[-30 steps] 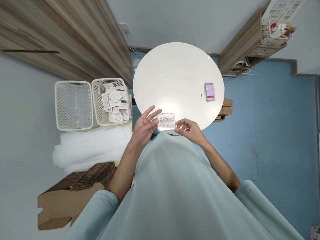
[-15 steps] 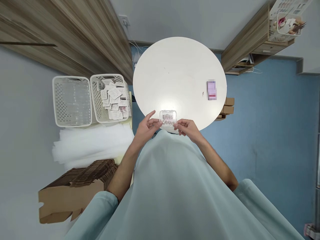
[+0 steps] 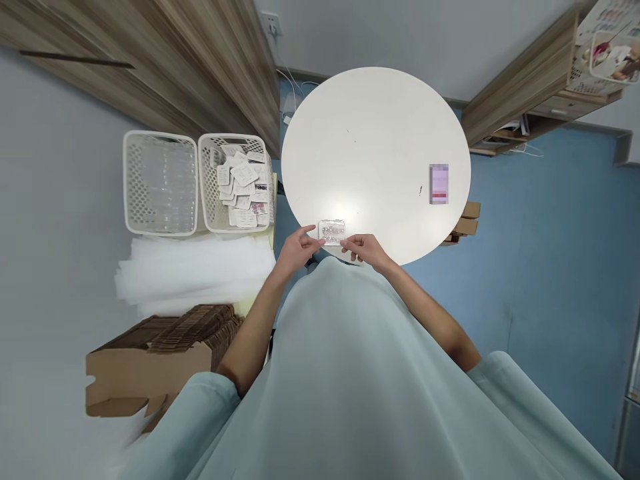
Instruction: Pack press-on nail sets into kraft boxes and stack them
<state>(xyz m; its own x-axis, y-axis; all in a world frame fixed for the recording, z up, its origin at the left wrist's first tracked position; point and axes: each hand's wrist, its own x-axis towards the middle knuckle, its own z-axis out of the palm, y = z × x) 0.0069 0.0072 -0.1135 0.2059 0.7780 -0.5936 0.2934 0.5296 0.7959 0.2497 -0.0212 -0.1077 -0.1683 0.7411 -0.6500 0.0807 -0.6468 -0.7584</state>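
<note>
A small clear plastic case (image 3: 332, 231) is at the near edge of the round white table (image 3: 375, 147), with small shiny or patterned contents that I cannot make out. My left hand (image 3: 299, 249) grips its lower left corner between thumb and fingers, the index finger stretched out above. At the lower right corner, my right hand (image 3: 366, 249) pinches the case with thumb and index finger, its other fingers curled below. The case looks closed. Whether it rests on the tabletop or is slightly raised, I cannot tell.
A blurred-out pink and purple item (image 3: 439, 184) lies at the table's right. To the left stand a white basket of clear plastic cases (image 3: 161, 183) and a white basket of printed cards (image 3: 243, 190). Nearer are white sheets (image 3: 195, 270) and folded cardboard boxes (image 3: 150, 373).
The camera view has turned, so the table and baskets appear farther right. My hands and the case sit slightly closer to the table's left side; both hands keep their hold.
</note>
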